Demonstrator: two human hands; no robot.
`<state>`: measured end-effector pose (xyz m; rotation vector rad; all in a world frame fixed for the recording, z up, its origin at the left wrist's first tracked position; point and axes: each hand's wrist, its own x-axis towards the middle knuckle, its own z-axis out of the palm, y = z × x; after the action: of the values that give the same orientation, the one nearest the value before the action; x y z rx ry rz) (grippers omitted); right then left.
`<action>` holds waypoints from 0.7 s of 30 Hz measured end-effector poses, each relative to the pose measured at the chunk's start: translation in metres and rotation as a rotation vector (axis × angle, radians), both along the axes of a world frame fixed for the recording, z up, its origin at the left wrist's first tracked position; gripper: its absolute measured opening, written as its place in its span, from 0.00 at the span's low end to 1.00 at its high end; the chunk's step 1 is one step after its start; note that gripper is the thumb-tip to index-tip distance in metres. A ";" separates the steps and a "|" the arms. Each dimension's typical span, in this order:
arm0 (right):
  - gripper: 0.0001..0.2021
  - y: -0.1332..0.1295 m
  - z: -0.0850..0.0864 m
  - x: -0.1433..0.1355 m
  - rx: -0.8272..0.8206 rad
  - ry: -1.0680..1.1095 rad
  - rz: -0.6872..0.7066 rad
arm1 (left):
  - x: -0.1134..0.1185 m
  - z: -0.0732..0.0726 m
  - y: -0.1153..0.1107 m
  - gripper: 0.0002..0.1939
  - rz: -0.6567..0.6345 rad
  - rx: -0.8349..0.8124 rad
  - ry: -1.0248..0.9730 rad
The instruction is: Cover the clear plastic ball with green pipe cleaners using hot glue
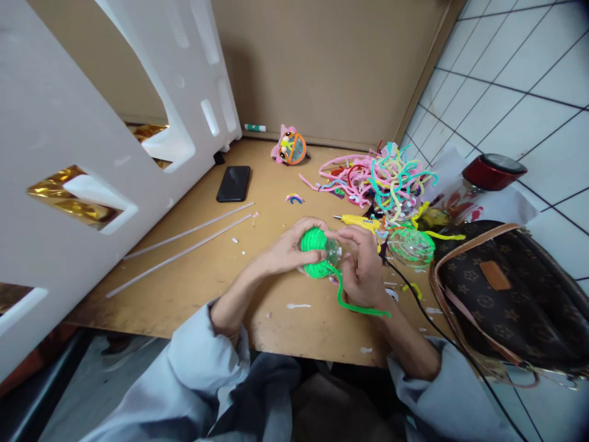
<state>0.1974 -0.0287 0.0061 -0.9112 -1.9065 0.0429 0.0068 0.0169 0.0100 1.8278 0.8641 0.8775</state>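
Note:
My left hand [297,245] is wrapped round a clear plastic piece whose left part is covered with coils of green pipe cleaner [315,253]. The fingers lie over its top and the thumb presses across its front. At the uncovered clear end [333,250] my right hand [361,261] is closed with bent fingers against the piece. A loose green tail hangs from the coils and curves right, below my right hand. Just behind that hand lies a yellow glue gun [358,221].
Mixed pipe cleaners [384,181] are heaped at the back right, near a red-lidded jar [469,190]. A brown handbag [510,294] and black cable are at right. Left are two glue sticks [184,248] and a phone [234,183]. A decorated figure [291,147] sits behind.

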 end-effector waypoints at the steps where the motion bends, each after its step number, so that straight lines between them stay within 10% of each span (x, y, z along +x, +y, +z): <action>1: 0.23 0.000 0.000 0.000 -0.011 -0.012 0.005 | 0.000 0.000 0.000 0.22 0.000 0.003 0.000; 21: 0.21 0.000 -0.004 -0.003 -0.043 -0.022 -0.056 | 0.000 0.000 0.001 0.23 -0.017 0.026 0.004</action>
<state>0.1940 -0.0284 0.0022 -0.9978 -1.9055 0.0410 0.0064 0.0178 0.0105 1.8573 0.8420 0.8777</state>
